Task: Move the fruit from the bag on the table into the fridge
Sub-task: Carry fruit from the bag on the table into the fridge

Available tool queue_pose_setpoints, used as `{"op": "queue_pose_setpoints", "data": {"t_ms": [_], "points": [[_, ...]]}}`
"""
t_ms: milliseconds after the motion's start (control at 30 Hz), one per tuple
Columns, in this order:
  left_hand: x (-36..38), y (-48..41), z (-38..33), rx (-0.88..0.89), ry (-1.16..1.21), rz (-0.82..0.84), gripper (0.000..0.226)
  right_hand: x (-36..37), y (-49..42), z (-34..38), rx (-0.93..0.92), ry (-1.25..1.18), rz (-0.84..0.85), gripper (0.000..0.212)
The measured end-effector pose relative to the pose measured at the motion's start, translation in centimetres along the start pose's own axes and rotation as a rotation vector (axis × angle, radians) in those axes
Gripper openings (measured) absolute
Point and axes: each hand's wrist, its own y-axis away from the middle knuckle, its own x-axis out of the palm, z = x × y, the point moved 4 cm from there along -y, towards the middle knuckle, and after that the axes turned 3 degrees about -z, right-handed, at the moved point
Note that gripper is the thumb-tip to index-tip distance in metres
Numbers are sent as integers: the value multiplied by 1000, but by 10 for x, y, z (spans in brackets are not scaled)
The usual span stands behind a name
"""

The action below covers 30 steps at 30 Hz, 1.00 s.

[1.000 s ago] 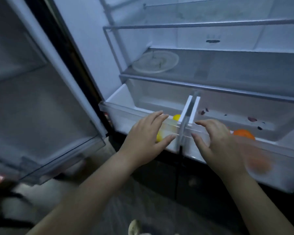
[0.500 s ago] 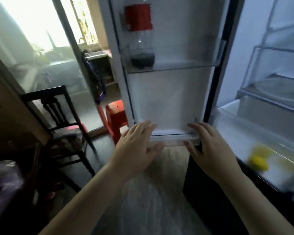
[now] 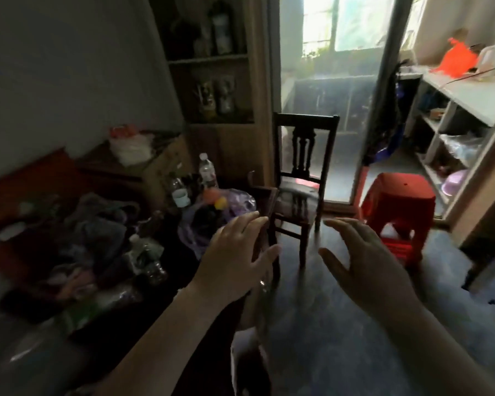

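Note:
A translucent purple plastic bag lies on the dark cluttered table at left of centre. At the bag's mouth I see an orange fruit and a small yellow fruit. My left hand hovers just in front of the bag, fingers spread and holding nothing. My right hand is raised beside it over the floor, also empty with relaxed fingers. The fridge is out of view.
Plastic bottles, a cardboard box and piled clothes crowd the table. A dark wooden chair stands ahead, a red plastic stool to its right. White shelves line the right wall.
The view has swung left, away from the open fridge and its door to the table. Both hands stayed raised and empty, now in front of the bag.

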Motion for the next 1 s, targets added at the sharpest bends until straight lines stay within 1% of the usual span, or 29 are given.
{"op": "queue_pose_setpoints", "data": {"t_ms": [100,167,367,500,567,667,767,867,1000], "points": [[0,8,37,-98,-31,-4,67,36,-25,13,-110,-34,64,49],[4,8,53,-155,-46,-3,69,54,-42,13,-146,-44,99,49],[40,-20,86,-301,-72,2,70,99,-97,-20,-233,-145,196,43],[72,-56,101,-422,-86,-31,72,112,-142,-55,-281,-186,256,44],[89,-76,106,-483,-70,-55,72,113,-166,-75,-322,-165,285,44],[112,-105,107,-572,-59,-74,65,115,-204,-105,-374,-132,327,43],[134,-124,107,-619,-93,-88,61,129,-237,-128,-384,-148,364,42],[149,-131,112,-664,-119,-79,61,154,-256,-134,-438,-167,383,41],[156,-130,130,-730,-173,-54,65,191,-269,-124,-512,-206,445,41]]}}
